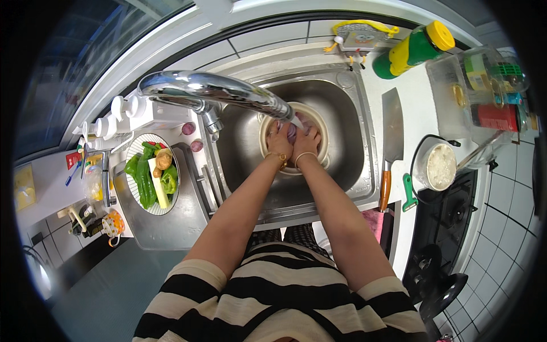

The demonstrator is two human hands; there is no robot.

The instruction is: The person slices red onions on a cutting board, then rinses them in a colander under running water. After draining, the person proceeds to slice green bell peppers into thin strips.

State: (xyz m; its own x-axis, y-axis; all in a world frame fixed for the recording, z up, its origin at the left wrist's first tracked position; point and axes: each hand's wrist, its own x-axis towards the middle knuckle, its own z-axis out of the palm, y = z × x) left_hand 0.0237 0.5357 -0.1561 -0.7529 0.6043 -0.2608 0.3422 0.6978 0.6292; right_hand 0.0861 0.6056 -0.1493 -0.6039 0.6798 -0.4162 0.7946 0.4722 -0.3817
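Note:
Both hands reach into a cream-coloured round basin (325,128) that stands in the stainless steel sink (243,171). Water runs from the chrome faucet (239,92) between them. Purplish pieces of food (292,131) lie under and between the fingers; their exact kind cannot be told. My left hand (280,141) presses on them at the basin's left side, a gold bracelet at its wrist. My right hand (307,140), with a pale bangle at the wrist, rests on the pieces at the right. The fingertips are partly hidden, so whether either hand grips a piece is unclear.
Left of the sink, a ribbed plate (136,188) bears green peppers and other vegetables. On the right counter lie a cleaver (392,128) and a green peeler (409,192), near a bowl of pale contents (440,167). A green-and-yellow bottle (410,51) stands behind.

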